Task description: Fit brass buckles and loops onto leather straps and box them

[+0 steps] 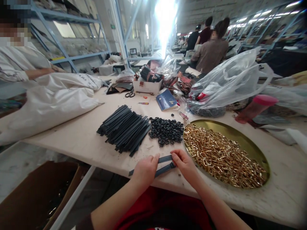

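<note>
A dark strap (164, 159) is stretched between my two hands at the table's near edge. My left hand (146, 167) is closed on it, with strap ends sticking out on both sides of the fist. The fingers of my right hand (183, 161) pinch the strap's other end, where a small dark loop seems to sit; its detail is too small to make out. Beyond my hands lie a stack of black strips (124, 127) and a pile of small black loops (166, 131). To the right, a round gold tray (249, 143) holds many small gold metal pieces (223, 156).
Behind the piles are scissors (129, 93), a blue booklet (166, 100), a white box (146, 87) and a clear plastic bag (223, 83). A pink-lidded cup (256, 108) leans at right. White sacks (52, 102) and a person stand at left. A cardboard box (31, 195) sits below the table.
</note>
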A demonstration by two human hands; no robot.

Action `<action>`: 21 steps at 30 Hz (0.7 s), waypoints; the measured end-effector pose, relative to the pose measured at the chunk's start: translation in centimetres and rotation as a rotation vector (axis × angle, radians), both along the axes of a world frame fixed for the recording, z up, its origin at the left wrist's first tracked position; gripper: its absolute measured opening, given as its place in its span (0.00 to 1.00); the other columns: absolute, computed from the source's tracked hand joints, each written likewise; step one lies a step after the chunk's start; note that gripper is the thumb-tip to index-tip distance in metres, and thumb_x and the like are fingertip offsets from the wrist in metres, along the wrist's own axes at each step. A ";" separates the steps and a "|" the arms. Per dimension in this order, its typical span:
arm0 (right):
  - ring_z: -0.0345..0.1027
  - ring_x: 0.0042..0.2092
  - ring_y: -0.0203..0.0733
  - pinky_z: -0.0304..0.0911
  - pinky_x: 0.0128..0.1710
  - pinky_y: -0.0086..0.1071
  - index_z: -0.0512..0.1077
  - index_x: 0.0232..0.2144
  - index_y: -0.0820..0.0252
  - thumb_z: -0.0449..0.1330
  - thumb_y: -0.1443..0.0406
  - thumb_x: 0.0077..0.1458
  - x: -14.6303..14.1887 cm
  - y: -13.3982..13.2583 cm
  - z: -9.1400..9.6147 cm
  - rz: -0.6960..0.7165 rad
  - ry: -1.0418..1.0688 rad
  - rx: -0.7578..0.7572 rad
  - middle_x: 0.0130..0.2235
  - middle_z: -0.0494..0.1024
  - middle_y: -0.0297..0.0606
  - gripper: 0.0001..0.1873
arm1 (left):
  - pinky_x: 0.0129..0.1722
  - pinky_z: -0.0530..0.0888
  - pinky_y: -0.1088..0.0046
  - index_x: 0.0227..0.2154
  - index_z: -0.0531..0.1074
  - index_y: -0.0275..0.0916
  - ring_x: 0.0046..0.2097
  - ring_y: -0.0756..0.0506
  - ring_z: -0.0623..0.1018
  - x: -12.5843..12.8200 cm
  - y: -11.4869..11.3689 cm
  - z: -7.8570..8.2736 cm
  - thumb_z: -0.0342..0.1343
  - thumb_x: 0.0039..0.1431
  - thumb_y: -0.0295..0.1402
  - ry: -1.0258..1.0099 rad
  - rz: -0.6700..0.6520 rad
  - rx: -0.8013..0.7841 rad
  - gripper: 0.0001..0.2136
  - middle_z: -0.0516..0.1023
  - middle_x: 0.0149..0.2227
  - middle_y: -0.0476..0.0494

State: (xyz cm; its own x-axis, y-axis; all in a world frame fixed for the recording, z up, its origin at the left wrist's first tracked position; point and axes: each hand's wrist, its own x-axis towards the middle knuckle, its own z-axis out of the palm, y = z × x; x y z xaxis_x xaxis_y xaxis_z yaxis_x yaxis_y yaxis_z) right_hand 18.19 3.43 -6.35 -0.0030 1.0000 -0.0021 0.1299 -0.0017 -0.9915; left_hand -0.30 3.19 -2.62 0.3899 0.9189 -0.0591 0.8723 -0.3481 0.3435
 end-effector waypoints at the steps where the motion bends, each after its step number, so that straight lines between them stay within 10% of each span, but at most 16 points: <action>1: 0.61 0.24 0.35 0.58 0.22 0.29 0.66 0.35 0.58 0.51 0.52 0.52 -0.3 0.3 0.2 0.046 0.002 -0.024 0.23 0.66 0.29 0.17 | 0.38 0.67 0.69 0.48 0.64 0.39 0.40 0.42 0.72 0.3 -0.5 0.0 0.44 0.58 0.34 -0.122 0.024 -0.087 0.15 0.73 0.38 0.39; 7: 0.65 0.28 0.37 0.58 0.27 0.30 0.68 0.37 0.58 0.45 0.61 0.58 -0.1 4.9 0.0 0.103 -0.602 0.161 0.28 0.71 0.34 0.14 | 0.20 0.64 0.81 0.33 0.63 0.34 0.22 0.54 0.69 1.0 -0.1 0.6 0.44 0.53 0.29 -0.943 0.394 -0.880 0.06 0.72 0.26 0.48; 11: 0.65 0.31 0.40 0.54 0.29 0.31 0.71 0.31 0.58 0.50 0.68 0.54 -0.1 7.9 -0.6 0.129 -1.145 0.325 0.31 0.71 0.40 0.09 | 0.20 0.65 0.83 0.32 0.64 0.33 0.22 0.56 0.70 0.9 0.6 0.6 0.46 0.49 0.25 -1.168 0.551 -0.992 0.06 0.72 0.28 0.46; 21: 0.65 0.34 0.42 0.56 0.33 0.33 0.67 0.27 0.60 0.51 0.68 0.53 0.5 7.0 -0.6 0.213 -1.088 0.324 0.30 0.72 0.40 0.06 | 0.20 0.64 0.83 0.31 0.65 0.34 0.23 0.55 0.70 0.8 1.3 0.3 0.47 0.46 0.25 -1.228 0.588 -1.094 0.07 0.73 0.27 0.47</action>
